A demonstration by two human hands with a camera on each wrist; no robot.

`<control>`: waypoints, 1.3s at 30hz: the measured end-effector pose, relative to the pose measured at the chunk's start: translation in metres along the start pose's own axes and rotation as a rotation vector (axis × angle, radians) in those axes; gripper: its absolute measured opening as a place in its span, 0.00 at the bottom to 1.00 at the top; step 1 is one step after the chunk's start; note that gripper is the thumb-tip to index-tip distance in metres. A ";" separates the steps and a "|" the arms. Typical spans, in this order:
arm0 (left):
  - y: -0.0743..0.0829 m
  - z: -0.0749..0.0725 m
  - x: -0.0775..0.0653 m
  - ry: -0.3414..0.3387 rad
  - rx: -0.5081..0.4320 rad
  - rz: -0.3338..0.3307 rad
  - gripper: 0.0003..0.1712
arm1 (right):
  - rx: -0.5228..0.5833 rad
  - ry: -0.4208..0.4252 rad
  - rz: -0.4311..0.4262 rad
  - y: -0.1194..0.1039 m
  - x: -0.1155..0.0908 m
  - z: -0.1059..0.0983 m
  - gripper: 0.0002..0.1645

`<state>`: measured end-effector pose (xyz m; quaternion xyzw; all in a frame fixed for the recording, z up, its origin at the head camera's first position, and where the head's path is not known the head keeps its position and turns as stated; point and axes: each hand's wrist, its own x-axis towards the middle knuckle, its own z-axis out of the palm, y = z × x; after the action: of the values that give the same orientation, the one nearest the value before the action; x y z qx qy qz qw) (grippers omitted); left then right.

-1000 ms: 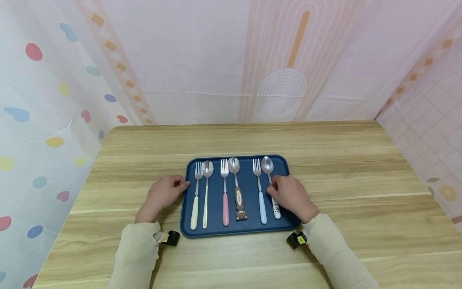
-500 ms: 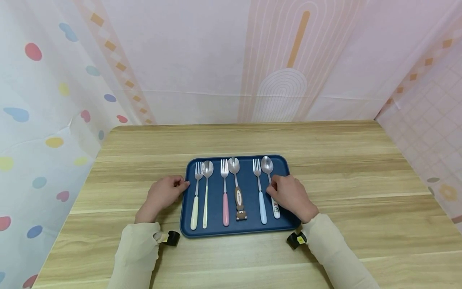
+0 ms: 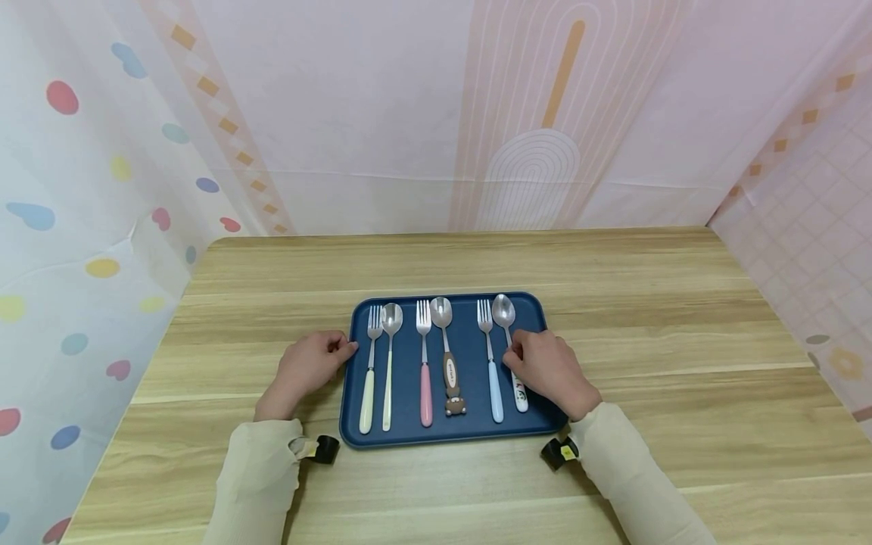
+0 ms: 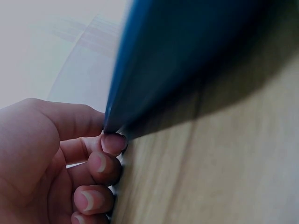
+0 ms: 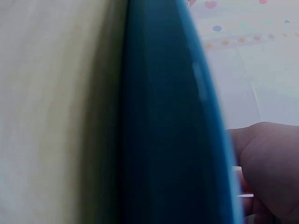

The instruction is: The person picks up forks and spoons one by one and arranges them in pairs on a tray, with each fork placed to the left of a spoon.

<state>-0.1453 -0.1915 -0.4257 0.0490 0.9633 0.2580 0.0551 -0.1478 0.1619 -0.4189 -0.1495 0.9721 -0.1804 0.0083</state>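
A dark blue tray point(image 3: 402, 433) lies on the wooden table, bearing forks and spoons in three pairs. My left hand point(image 3: 313, 369) pinches the tray's left rim; in the left wrist view the thumb point(image 4: 81, 119) is on the rim and the index fingertip point(image 4: 113, 143) just under it. Over the tray's right side, my right hand point(image 3: 547, 367) pinches the handle of a spoon point(image 3: 504, 309) with a panda print, hiding its middle. Left of that spoon is a blue-handled fork point(image 3: 495, 390). In the right wrist view the tray's side point(image 5: 163, 116) hides the fingertips.
The middle pair is a pink-handled fork point(image 3: 425, 393) and a brown bear spoon point(image 3: 451, 375). At left lie a cream-handled fork point(image 3: 367, 401) and a slim cream-handled spoon point(image 3: 388, 386). A patterned curtain point(image 3: 368, 113) hangs behind the table point(image 3: 681, 318).
The panda spoon has shifted very slightly left, toward the blue-handled fork, with my right hand on it. My left hand and the tray stay where they were.
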 end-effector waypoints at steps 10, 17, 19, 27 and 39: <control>0.000 0.000 0.000 0.001 0.003 0.001 0.19 | -0.008 -0.010 0.013 -0.001 0.000 0.000 0.11; 0.001 0.001 0.000 0.005 0.000 0.008 0.19 | -0.014 -0.024 0.031 -0.001 0.000 -0.002 0.11; 0.001 0.001 0.001 0.006 0.001 0.008 0.19 | -0.015 -0.026 0.035 -0.001 0.000 -0.002 0.11; 0.000 0.002 0.001 0.007 0.002 0.004 0.19 | -0.008 -0.042 0.045 -0.001 0.000 -0.002 0.12; -0.001 0.004 0.004 0.001 0.002 0.001 0.20 | 0.052 -0.052 0.031 0.002 0.000 -0.005 0.17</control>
<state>-0.1486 -0.1897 -0.4296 0.0494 0.9635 0.2572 0.0547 -0.1492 0.1653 -0.4147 -0.1388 0.9687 -0.2017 0.0404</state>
